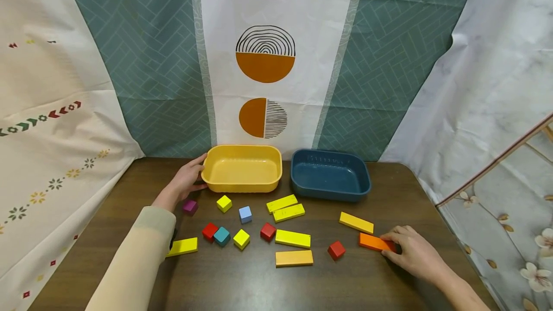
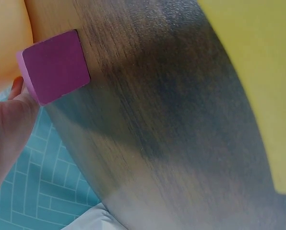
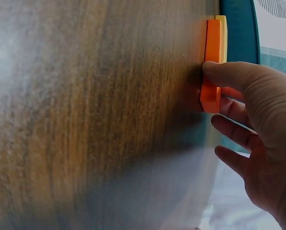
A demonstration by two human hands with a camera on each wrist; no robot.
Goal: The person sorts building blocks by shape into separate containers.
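Note:
At the left end of the yellow plastic bin (image 1: 242, 188), my left hand (image 1: 183, 180) holds its side, fingers toward the rear corner and thumb by the front one. A purple cube (image 1: 190, 207) lies just below that hand; it looms large in the left wrist view, partly covering the fingers. On the right, my right hand (image 1: 410, 251) pinches the end of an orange rectangular block (image 1: 370, 241) between thumb and index finger. Its other fingers are spread apart in the right wrist view. A yellow-orange block (image 1: 356, 222) lies right behind the orange one.
A dark blue bin (image 1: 330, 193) stands right of the yellow one. Several cubes, such as a red cube (image 1: 336, 250) and a teal cube (image 1: 222, 236), are scattered in front, with flat yellow blocks (image 1: 293, 238) among them. A patterned cloth (image 1: 268, 124) hangs behind the table.

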